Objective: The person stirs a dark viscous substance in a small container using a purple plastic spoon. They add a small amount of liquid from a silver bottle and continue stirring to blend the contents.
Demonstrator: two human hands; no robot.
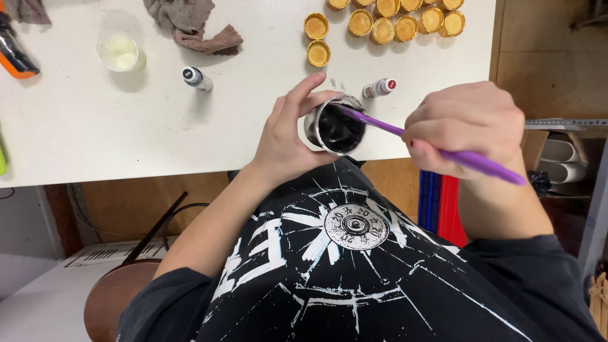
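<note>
A small cup [335, 128] filled with a dark, glossy liquid is held tilted toward the camera just over the near edge of the white table [76, 126], gripped around its wall by the left hand [288, 136], whose fingers and thumb are closed on it. A purple stick [443, 149] is pinched in the right hand [462, 126], which is curled around its shaft beyond the table's near right corner; the stick's tip is dipped into the cup's dark contents.

Just behind the cup, a small bottle with a red cap [379, 87] is seen lying on its side on the table. Another small bottle with a black cap [197, 78] is laid farther left, toward the middle of the table. A clear cup of pale cream-coloured material [120, 52] is stood near the far left part of the table, and a crumpled brownish-grey rag [193, 25] is bunched at the far edge. A cluster of shallow gold-coloured moulds [392, 22] is grouped along the far right edge, with two set slightly nearer, well apart from the hands. An orange-and-black tool [12, 54] is partly cut off at the far left corner. A black printed shirt [354, 266] is worn by the person.
</note>
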